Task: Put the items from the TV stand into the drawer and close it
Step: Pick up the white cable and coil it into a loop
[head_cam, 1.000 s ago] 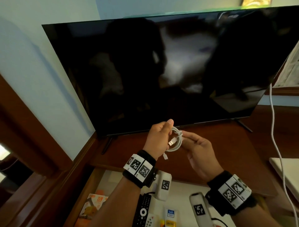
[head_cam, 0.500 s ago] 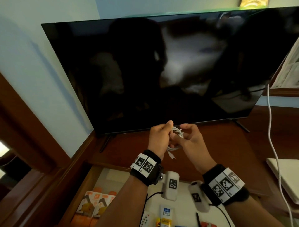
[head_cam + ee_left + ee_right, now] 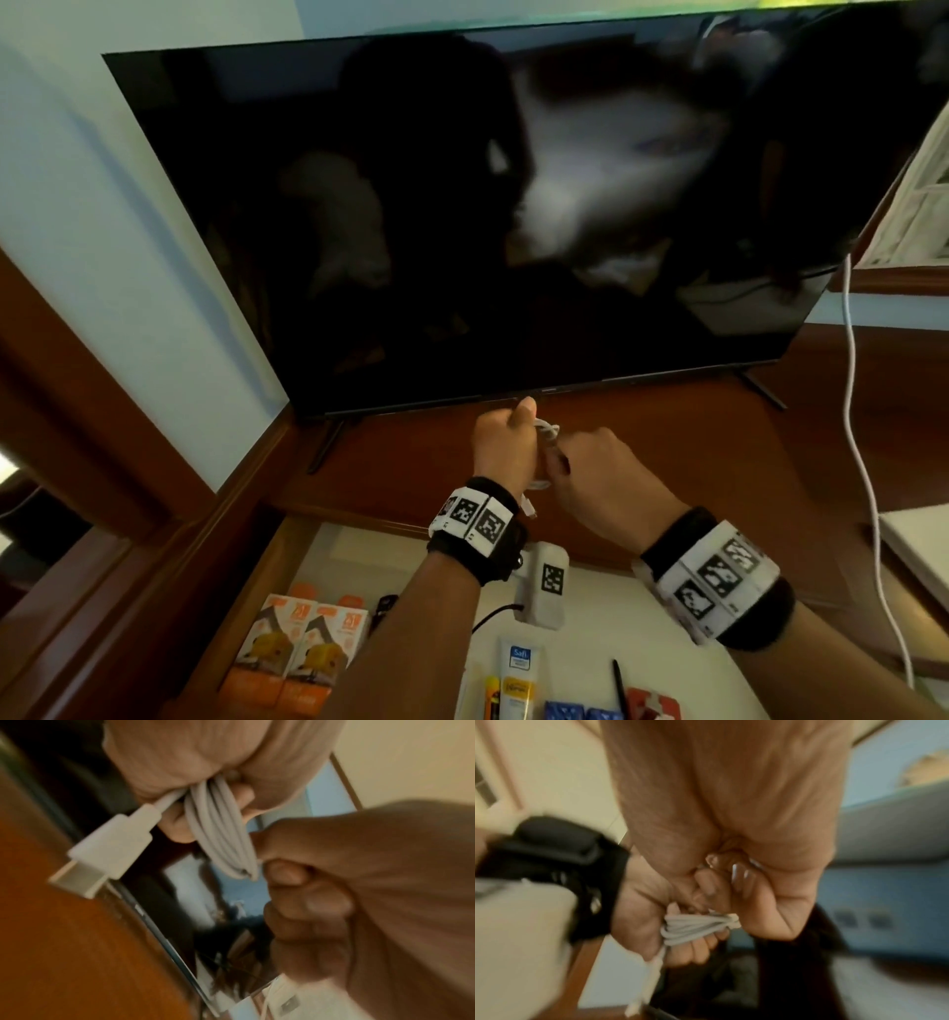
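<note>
A white USB cable [image 3: 546,430], wound into a small coil, is held in both hands above the brown TV stand top [image 3: 683,452], just in front of the TV. My left hand [image 3: 506,447] grips the coil [image 3: 221,833] in a fist, and the USB plug [image 3: 102,850] hangs free below it. My right hand [image 3: 590,467] presses against the left and pinches the coil's other side [image 3: 706,925] with curled fingers. The open drawer [image 3: 606,601] lies below my wrists.
The large dark TV [image 3: 513,205] stands right behind my hands. In the drawer lie orange cartons [image 3: 303,647], a white and yellow tube [image 3: 518,673], a pen [image 3: 619,683] and small blue and red items. Another white cord [image 3: 862,462] hangs at the right.
My right hand has closed in from open fingers to a pinch on the coil, and both hands now press together. The view has tipped down, showing more of the drawer.
</note>
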`<state>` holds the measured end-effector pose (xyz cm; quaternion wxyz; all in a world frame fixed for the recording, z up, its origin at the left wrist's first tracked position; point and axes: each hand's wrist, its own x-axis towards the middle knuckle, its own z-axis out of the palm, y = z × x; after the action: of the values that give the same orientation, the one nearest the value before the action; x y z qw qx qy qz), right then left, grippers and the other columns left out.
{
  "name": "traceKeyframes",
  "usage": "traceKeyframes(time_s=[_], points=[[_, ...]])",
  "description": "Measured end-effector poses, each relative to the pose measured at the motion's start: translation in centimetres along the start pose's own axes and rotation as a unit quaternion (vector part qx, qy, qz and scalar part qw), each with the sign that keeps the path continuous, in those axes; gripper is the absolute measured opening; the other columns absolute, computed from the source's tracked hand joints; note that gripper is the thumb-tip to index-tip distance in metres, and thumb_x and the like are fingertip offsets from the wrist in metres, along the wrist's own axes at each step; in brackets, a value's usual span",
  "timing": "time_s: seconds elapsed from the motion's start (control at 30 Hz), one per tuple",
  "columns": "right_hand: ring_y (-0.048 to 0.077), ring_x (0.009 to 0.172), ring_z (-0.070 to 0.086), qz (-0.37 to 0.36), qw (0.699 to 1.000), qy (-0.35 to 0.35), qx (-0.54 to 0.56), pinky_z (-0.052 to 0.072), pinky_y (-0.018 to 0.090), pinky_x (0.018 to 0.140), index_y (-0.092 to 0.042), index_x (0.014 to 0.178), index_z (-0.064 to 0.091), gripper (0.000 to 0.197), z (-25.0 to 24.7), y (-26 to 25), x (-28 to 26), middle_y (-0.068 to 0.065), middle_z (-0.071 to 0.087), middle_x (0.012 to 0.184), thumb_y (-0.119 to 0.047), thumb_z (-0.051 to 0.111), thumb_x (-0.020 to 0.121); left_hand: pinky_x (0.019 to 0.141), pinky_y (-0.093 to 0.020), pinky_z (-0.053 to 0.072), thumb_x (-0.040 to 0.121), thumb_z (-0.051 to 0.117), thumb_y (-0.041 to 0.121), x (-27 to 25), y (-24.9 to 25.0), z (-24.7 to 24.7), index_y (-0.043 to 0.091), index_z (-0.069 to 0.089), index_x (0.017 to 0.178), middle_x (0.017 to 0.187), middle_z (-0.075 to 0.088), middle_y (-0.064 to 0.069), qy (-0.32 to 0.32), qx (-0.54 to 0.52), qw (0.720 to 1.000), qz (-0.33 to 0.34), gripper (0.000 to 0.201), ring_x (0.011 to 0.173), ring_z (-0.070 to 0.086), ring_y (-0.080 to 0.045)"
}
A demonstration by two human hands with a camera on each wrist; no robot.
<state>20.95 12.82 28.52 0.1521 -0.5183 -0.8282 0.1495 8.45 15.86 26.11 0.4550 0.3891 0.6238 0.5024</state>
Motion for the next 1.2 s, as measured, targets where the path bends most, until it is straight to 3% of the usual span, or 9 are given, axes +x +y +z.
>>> traceKeyframes(time_s=[0.13,0.33,0.43,0.5,0.57,0.73,0.93,1.07,1.2], points=[[0.006,0.047,0.043,-0.019,0.990,0.001,0.140,0.041,0.022,0.047,-0.020,0.073,0.059,0.032,-0.5,0.8,-0.9,-0.003,0.059,0.066,-0.028,0.050,0.103,0.044,-0.024,0.037,0.100,0.062,0.025,0.8,-0.2,-0.1,0.009,0.056,0.070,0.057,0.053,-0.002,-0.030,-0.103,0.985,-0.132,0.035,0.040,0.046,-0.014],[0.005,0.045,0.039,-0.008,0.988,-0.005,0.156,0.036,0.020,0.046,-0.025,0.071,0.055,0.034,-0.6,3.0,-1.5,-0.007,0.052,0.059,-0.034,0.050,0.103,0.043,-0.024,0.034,0.103,0.057,0.030,0.4,-0.1,-0.3,0.010,0.055,0.074,0.053,0.046,0.004,-0.049,-0.087,0.989,-0.105,0.036,0.041,0.040,-0.010],[0.003,0.074,0.058,0.039,0.994,0.005,0.106,0.053,0.022,0.065,-0.031,0.106,0.058,0.009,0.2,3.4,-1.5,-0.006,0.062,0.098,-0.023,0.054,0.101,0.042,-0.024,0.035,0.106,0.052,0.032,-0.7,0.1,-0.1,0.012,0.050,0.070,0.051,0.042,0.007,-0.054,-0.063,0.995,-0.053,0.041,0.040,0.039,-0.009],[0.011,0.103,0.062,0.037,0.992,0.000,0.122,0.056,0.026,0.084,-0.025,0.151,0.026,0.068,1.2,2.7,-1.3,-0.002,0.057,0.127,-0.009,0.059,0.094,0.045,-0.024,0.038,0.106,0.051,0.034,-1.4,0.1,0.2,0.012,0.050,0.072,0.053,0.042,0.006,-0.062,-0.057,0.996,-0.028,0.040,0.043,0.041,-0.010],[0.009,0.103,0.064,0.023,0.978,0.012,0.205,0.056,0.027,0.086,-0.024,0.158,0.007,0.078,2.1,1.7,-1.3,-0.006,0.058,0.125,-0.008,0.053,0.097,0.047,-0.025,0.039,0.105,0.051,0.036,-1.8,0.2,0.2,0.013,0.052,0.075,0.056,0.044,0.005,-0.076,-0.047,0.996,-0.013,0.039,0.045,0.043,-0.010],[0.006,0.070,0.065,-0.018,0.986,0.106,0.125,0.057,0.037,0.060,-0.025,0.139,0.034,0.035,3.5,2.0,-0.7,-0.010,0.068,0.094,-0.023,0.041,0.104,0.064,-0.033,0.044,0.105,0.048,0.043,-1.8,0.1,-1.8,0.015,0.053,0.077,0.069,0.046,-0.008,-0.130,-0.017,0.990,0.043,0.040,0.062,0.047,-0.020],[0.004,0.063,0.062,-0.039,0.988,0.129,0.077,0.047,0.021,0.049,-0.024,0.124,0.046,0.040,4.0,0.3,-0.4,-0.011,0.066,0.091,-0.052,0.024,0.105,0.082,-0.047,0.053,0.103,0.048,0.048,-1.6,-1.0,-3.7,-0.004,0.059,0.099,0.087,0.061,-0.015,-0.173,-0.044,0.984,0.019,0.054,0.082,0.060,-0.026],[0.007,0.049,0.053,0.039,0.978,0.205,0.021,0.032,0.021,0.044,-0.025,0.099,0.051,0.020,4.4,0.1,0.7,-0.008,0.061,0.067,-0.041,0.040,0.104,0.082,-0.038,0.053,0.106,0.042,0.047,-1.7,-0.5,-4.7,0.011,0.066,0.090,0.081,0.064,-0.005,-0.212,-0.017,0.976,0.039,0.046,0.080,0.062,-0.027],[-0.002,0.043,0.040,0.034,0.965,0.258,-0.012,0.022,0.017,0.043,-0.020,0.097,0.057,0.020,3.3,0.5,1.1,-0.014,0.051,0.062,-0.032,0.042,0.104,0.094,-0.044,0.057,0.108,0.042,0.020,-1.5,-1.0,-8.1,-0.005,0.069,0.112,0.104,0.070,-0.027,-0.291,0.008,0.956,0.015,0.037,0.094,0.071,-0.033]])
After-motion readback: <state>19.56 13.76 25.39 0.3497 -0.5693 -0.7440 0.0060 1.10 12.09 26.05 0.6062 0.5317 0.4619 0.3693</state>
